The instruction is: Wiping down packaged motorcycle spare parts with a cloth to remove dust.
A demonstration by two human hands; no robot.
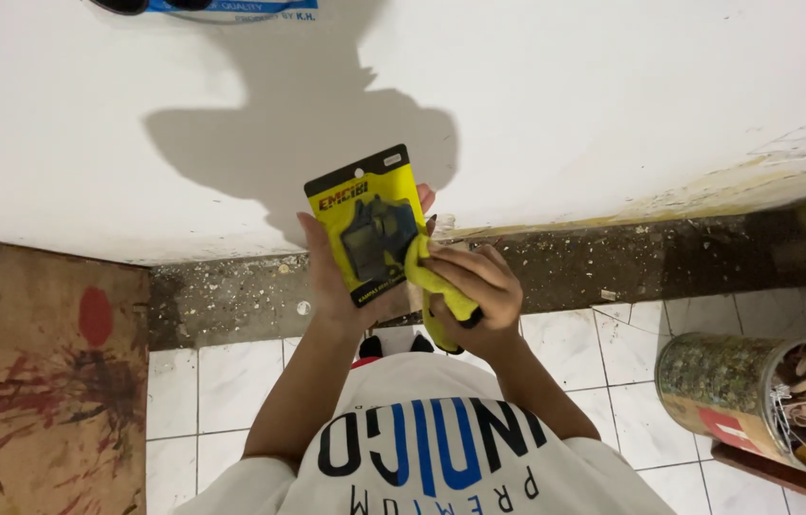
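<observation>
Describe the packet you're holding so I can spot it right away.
Start at the white wall and find the shadow at its middle. Just below, the left hand holds up a flat yellow packet. Its black top strip and dark parts inside separate it from the plain yellow cloth beside it.

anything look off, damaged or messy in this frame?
Yes. The dark strip along the wall's foot is strewn with pale crumbs, and the wall just above is stained yellow and flaking. The brown board at left carries red smears. The yellow package and yellow cloth in the hands look intact.
</observation>
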